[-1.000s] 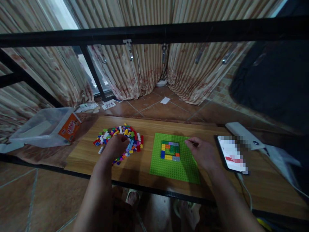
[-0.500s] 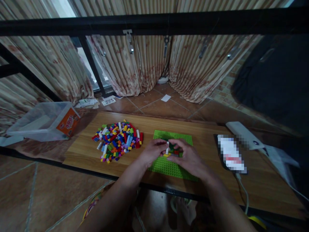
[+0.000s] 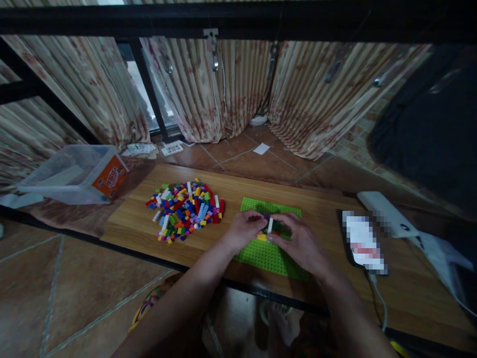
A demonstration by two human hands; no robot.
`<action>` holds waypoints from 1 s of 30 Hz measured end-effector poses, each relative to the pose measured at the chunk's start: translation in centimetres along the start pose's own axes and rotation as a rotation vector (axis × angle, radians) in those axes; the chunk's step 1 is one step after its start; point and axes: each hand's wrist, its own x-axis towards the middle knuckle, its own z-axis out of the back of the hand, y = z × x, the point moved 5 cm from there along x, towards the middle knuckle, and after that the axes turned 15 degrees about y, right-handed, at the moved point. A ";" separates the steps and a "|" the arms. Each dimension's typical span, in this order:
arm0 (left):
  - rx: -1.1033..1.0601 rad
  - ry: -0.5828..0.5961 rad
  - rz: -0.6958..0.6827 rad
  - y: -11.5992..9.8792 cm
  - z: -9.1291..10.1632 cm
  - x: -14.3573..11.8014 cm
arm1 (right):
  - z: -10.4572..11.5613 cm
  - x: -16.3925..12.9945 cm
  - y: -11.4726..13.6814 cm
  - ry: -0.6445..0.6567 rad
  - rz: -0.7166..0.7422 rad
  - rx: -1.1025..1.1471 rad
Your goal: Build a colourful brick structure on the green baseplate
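- Left hand (image 3: 244,229) and right hand (image 3: 301,242) pinch a white brick (image 3: 270,224) over the green baseplate (image 3: 261,253)
- Small build started there — most bricks lie in the loose pile (image 3: 186,209)

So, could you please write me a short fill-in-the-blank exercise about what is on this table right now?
1. Both hands, the left hand and the right hand, meet over the ____ baseplate.
2. Between the fingertips stands a small ____ brick.
3. The pile of loose bricks lies to the ____ of the baseplate.
4. The clear plastic tub carries an ____ label.

Missing words: green; white; left; orange
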 end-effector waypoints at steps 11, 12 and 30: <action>0.423 -0.175 -0.089 -0.2 2.4 0.0 | -0.1 0.4 -3.3 0.012 -0.083 -0.060; 0.434 -0.172 -0.089 -0.3 2.4 -0.1 | -0.2 0.4 -3.3 0.012 -0.080 -0.074; 0.507 -0.133 -0.088 -0.2 2.4 -0.2 | -0.4 0.3 -3.5 0.020 -0.088 -0.142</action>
